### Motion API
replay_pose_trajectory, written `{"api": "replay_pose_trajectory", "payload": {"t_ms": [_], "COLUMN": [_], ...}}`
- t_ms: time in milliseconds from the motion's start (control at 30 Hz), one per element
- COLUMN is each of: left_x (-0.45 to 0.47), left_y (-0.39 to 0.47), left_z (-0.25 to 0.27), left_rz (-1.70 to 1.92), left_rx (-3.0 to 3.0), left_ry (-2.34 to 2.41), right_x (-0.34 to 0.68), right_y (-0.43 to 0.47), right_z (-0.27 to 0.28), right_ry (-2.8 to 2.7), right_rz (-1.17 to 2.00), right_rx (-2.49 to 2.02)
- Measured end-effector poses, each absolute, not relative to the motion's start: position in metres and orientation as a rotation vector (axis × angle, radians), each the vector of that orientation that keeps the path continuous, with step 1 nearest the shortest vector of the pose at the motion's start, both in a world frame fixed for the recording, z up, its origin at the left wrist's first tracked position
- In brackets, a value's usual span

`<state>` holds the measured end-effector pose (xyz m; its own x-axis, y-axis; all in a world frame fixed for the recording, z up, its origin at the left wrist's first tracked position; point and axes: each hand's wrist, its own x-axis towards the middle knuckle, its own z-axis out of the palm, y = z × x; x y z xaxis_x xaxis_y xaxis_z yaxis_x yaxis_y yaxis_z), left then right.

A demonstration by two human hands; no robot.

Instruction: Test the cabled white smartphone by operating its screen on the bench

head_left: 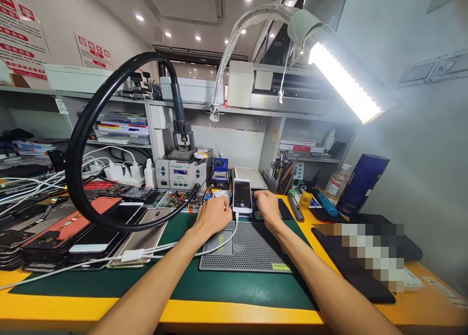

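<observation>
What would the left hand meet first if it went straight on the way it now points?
Most likely the white phone, which appears right beside the left hand along that line; this single view leaves the exact depth unclear.

passage between forearms, phone ahead, cable left

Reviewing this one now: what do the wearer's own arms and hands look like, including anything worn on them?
The left hand and right hand are ungloved. The left forearm and right forearm are bare as far as the picture shows, with no sleeve, watch, bracelet or marking visible. Some fingers are hidden.
</observation>
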<state>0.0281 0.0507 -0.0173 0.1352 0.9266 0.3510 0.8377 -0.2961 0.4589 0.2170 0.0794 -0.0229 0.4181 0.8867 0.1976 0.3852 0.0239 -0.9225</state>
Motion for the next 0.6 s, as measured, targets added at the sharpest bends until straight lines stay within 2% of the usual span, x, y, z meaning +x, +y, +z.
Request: {"api": "replay_pose_trajectory", "payload": {"t_ms": [600], "left_x": [0.0326], "left_y": [0.0424], "left_z": [-0.0095], "left_rz": [0.727], "left_rx": [2.299], "left_ry": [1.815], "right_x": [0.2119], "right_y": [0.0745], "right_z": [-0.0201], "right_ry": [-1.540], "right_rz": [0.417], "right_rx": [-1.685]}}
